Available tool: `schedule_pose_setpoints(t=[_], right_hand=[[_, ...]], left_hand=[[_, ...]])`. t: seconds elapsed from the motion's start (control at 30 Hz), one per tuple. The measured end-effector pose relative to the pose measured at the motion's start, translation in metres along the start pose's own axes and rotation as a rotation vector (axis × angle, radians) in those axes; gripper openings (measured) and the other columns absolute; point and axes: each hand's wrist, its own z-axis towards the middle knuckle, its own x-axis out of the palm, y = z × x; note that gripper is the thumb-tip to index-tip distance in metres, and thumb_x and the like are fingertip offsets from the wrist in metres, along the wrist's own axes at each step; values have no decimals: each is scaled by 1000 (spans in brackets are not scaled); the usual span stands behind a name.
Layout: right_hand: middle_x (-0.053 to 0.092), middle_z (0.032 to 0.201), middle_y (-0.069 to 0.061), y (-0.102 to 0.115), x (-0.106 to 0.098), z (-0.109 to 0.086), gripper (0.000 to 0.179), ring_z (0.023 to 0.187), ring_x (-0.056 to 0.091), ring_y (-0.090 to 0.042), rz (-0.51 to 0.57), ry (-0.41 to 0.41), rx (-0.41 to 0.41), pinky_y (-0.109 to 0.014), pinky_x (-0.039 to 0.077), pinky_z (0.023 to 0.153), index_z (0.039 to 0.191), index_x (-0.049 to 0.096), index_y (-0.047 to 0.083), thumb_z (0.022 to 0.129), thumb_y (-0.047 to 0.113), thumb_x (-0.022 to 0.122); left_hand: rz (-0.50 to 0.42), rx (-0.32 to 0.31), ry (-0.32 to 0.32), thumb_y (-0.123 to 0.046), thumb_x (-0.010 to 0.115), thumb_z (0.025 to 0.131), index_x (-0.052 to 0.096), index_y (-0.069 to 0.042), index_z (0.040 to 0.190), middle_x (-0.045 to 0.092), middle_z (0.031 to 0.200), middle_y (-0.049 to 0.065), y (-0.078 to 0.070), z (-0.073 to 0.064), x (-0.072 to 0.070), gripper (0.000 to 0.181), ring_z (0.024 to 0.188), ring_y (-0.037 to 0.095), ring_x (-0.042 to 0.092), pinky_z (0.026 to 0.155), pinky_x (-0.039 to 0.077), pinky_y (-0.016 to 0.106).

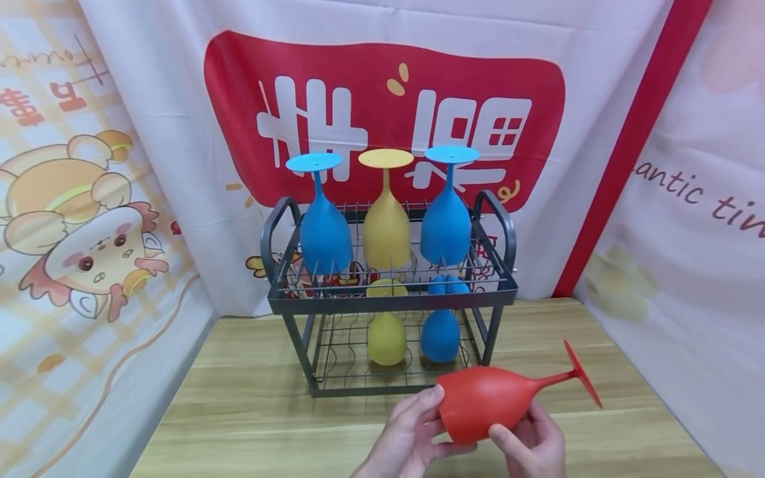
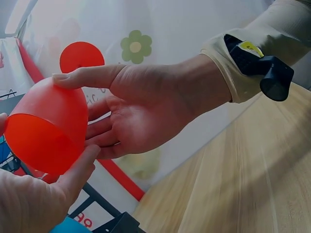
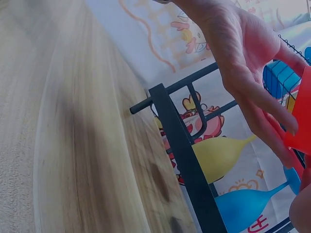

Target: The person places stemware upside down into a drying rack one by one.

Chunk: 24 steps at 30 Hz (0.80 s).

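Observation:
A red plastic goblet point(image 1: 487, 401) lies sideways in two hands above the table, in front of the rack. Its stem and round foot point right, and its mouth faces left. The left hand point(image 1: 412, 431) holds it at the rim, with the thumb on the near upper edge and fingers below. Around the bowl toward the stem is the right hand point(image 1: 534, 445), thumb on the near side and fingers behind. In the left wrist view the hollow mouth of the goblet point(image 2: 46, 143) shows between the left hand point(image 2: 34, 204) and right hand point(image 2: 146, 102).
A black two-tier wire rack point(image 1: 391, 305) stands behind the hands. On top, a blue goblet point(image 1: 325, 232), a yellow goblet point(image 1: 386, 232) and another blue goblet point(image 1: 446, 229) stand upside down. Below are a yellow goblet point(image 1: 387, 338) and a blue goblet point(image 1: 440, 335). Printed cloths hang around the wooden table point(image 1: 251, 398).

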Motion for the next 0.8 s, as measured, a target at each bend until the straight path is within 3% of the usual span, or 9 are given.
schedule_pose_setpoints(t=[0.1, 0.23, 0.33, 0.47, 0.57, 0.8], right_hand=[[75, 127, 1, 2, -1, 1, 53, 109, 74, -16, 8, 6, 2, -33, 66, 90, 140, 62, 14, 93, -9, 69], [75, 126, 1, 6, -1, 2, 53, 108, 75, -16, -19, 4, 9, -33, 66, 89, 140, 62, 14, 93, -8, 70], [75, 124, 4, 11, 0, 3, 53, 107, 75, -15, -65, -13, 35, -32, 67, 87, 140, 61, 16, 93, -6, 72], [75, 124, 8, 21, 4, 3, 60, 108, 74, -11, -126, -42, 28, -26, 66, 86, 144, 60, 13, 90, -7, 77], [74, 125, 9, 29, 10, 1, 66, 110, 73, -9, -181, -68, -20, -20, 64, 88, 147, 59, 8, 87, -7, 81], [71, 132, 5, 40, 23, 0, 72, 113, 72, -11, -344, -56, -113, -19, 62, 90, 145, 61, 8, 80, -7, 88]], left_hand=[[18, 14, -8, -47, 68, 102, 55, -7, 151, 67, 144, 8, 0, 0, -1, 65, 124, 27, 68, 107, 59, 50], [56, 78, -15, -42, 65, 104, 51, -3, 153, 68, 142, 10, -1, 0, -5, 64, 122, 25, 70, 107, 60, 46], [122, 174, -24, -34, 62, 107, 47, 0, 156, 64, 146, 14, -2, -2, -11, 62, 125, 24, 69, 106, 61, 42], [297, 348, -83, -25, 63, 106, 44, -1, 157, 56, 156, 19, -6, -8, -21, 60, 136, 28, 62, 108, 57, 29], [425, 470, -210, -22, 67, 103, 46, -6, 156, 56, 158, 15, -9, -13, -30, 59, 141, 26, 57, 110, 51, 20], [576, 651, -642, -24, 77, 98, 54, -25, 150, 61, 149, -9, -23, -27, -56, 57, 133, 9, 58, 105, 52, 19]])
